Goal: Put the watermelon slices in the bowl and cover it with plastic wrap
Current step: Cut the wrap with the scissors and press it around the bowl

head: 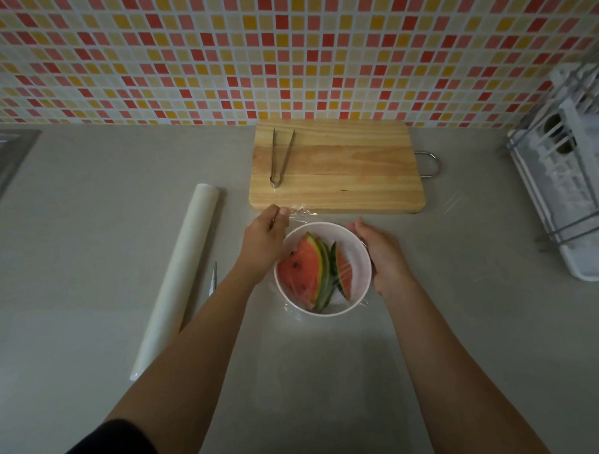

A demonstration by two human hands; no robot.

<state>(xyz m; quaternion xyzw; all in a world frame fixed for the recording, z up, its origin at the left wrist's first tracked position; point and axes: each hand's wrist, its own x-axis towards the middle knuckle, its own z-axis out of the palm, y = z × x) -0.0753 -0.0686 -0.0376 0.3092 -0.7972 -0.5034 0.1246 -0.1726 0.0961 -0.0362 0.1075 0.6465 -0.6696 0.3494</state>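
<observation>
While watermelon slices (315,272) are lying in the white bowl (360,255) near the counter's (88,234) middle, the left hand (263,240) is pinching a corner of plastic wrap (299,213) between thumb and fingers at the bowl's far-left rim. The right hand (382,254) is cupping the bowl's right side, fingers curled against film-covered wall. Tongs (280,158) are resting on the cutting board (340,171) toward the counter's back edge; the wrap roll (181,278) is lying left.

- watermelon slices (304,272): red flesh, black seeds, green rind
- bowl (358,248): white
- cutting board (350,167): pale wood, grain stripes
- wall tiles (285,50): red, orange, yellow, white mosaic
- counter (87,217): grey
</observation>
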